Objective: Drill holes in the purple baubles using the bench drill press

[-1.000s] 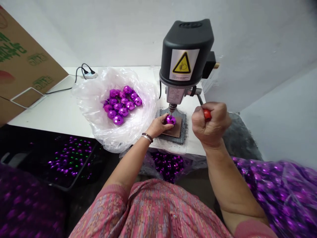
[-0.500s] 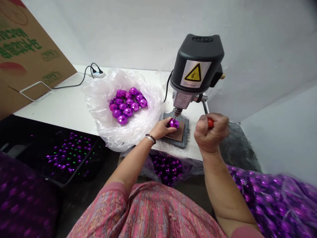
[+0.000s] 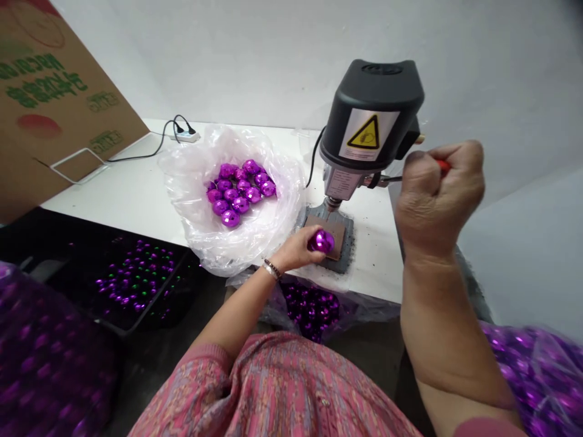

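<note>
A shiny purple ball ornament (image 3: 324,241) is pinched between the thumb and fingers of my left hand (image 3: 298,250). Ball and hand are over the brown board (image 3: 338,233) on the grey base of the drill press (image 3: 371,115), in front of the chuck (image 3: 334,203) and apart from it. My right hand (image 3: 439,200) is wrapped round the red-tipped lever handle (image 3: 443,166) to the right of the machine. Left of the press, several purple ball ornaments (image 3: 241,194) lie in an opened clear plastic bag (image 3: 195,237).
A cardboard box (image 3: 59,109) stands at the left of the white table (image 3: 109,191), by a power strip (image 3: 186,135). Below the table are a dark bin of purple and green balls (image 3: 136,276) and a bag of purple balls (image 3: 312,309). Another full bag (image 3: 537,370) is at lower right.
My right hand has swung the lever up and to the right. The chuck has risen off the ball, and my left hand has drawn the ball forward, towards me.
</note>
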The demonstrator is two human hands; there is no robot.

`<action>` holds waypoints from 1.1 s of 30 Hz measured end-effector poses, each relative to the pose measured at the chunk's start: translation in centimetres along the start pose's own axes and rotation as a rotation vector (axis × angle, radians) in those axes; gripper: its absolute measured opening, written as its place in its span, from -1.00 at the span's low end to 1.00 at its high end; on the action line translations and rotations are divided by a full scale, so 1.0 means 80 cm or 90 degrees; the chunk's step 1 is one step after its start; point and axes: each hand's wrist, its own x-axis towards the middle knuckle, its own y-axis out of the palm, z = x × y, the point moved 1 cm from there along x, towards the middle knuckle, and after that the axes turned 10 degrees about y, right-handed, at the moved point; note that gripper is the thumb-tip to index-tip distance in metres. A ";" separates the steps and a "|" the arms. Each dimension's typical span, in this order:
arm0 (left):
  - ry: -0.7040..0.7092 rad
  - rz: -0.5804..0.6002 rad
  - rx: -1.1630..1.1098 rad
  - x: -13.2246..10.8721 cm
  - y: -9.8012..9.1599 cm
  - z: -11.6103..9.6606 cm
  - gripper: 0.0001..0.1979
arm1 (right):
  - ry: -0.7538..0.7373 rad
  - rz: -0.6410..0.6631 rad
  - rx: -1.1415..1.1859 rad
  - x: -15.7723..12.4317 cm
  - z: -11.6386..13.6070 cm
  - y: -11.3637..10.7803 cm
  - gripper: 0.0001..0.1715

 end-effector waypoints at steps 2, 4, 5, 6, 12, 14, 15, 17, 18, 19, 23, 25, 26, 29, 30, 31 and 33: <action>0.038 0.094 -0.019 -0.028 -0.008 -0.007 -0.26 | -0.008 0.000 0.002 0.000 -0.003 -0.001 -0.78; 0.037 0.141 -0.033 -0.050 -0.027 -0.010 -0.20 | -0.042 -0.017 0.005 -0.004 -0.009 0.000 -0.78; 0.018 0.114 -0.020 -0.056 -0.043 -0.009 -0.26 | -0.061 -0.028 0.008 -0.006 -0.012 0.001 -0.78; -0.012 0.052 0.015 -0.059 -0.063 -0.006 -0.36 | -0.074 -0.037 0.009 -0.007 -0.015 0.001 -0.77; -0.405 -0.302 0.425 -0.057 -0.185 0.047 -0.65 | -0.061 -0.026 -0.003 -0.007 -0.017 0.002 -0.79; -0.496 -0.241 0.446 -0.061 -0.196 0.069 -0.62 | -0.060 -0.027 0.008 -0.008 -0.015 0.001 -0.79; -0.511 -0.208 0.442 -0.063 -0.195 0.078 -0.58 | -0.063 -0.028 0.014 -0.009 -0.015 0.001 -0.79; -0.501 -0.178 0.435 -0.069 -0.187 0.089 -0.49 | -0.071 -0.030 0.018 -0.010 -0.014 0.001 -0.80; -0.486 -0.189 0.433 -0.071 -0.182 0.091 -0.45 | -0.073 -0.032 0.016 -0.010 -0.014 0.001 -0.79; -0.465 -0.212 0.424 -0.073 -0.178 0.090 -0.42 | -0.073 -0.031 0.012 -0.010 -0.014 0.001 -0.79; -0.296 -0.362 0.138 -0.075 -0.166 0.058 -0.40 | -0.072 -0.028 0.017 -0.010 -0.009 0.000 -0.80; -0.215 -0.392 -0.150 -0.073 -0.157 0.033 -0.43 | -0.065 -0.022 0.026 -0.010 -0.006 -0.001 -0.80; -0.196 -0.378 -0.285 -0.071 -0.149 0.022 -0.44 | -0.060 -0.018 0.028 -0.010 -0.005 -0.001 -0.80; -0.201 -0.279 -0.531 -0.062 -0.117 -0.002 -0.41 | -0.036 0.001 0.023 -0.009 -0.002 -0.001 -0.79; -0.209 -0.253 -0.569 -0.058 -0.105 -0.005 -0.39 | -0.032 0.006 0.023 -0.009 -0.001 -0.001 -0.78; -0.216 -0.237 -0.595 -0.054 -0.092 -0.005 -0.37 | -0.027 0.009 0.024 -0.008 0.000 -0.001 -0.78; -0.227 -0.226 -0.630 -0.043 -0.070 -0.002 -0.37 | -0.018 0.013 0.026 -0.008 0.001 -0.002 -0.77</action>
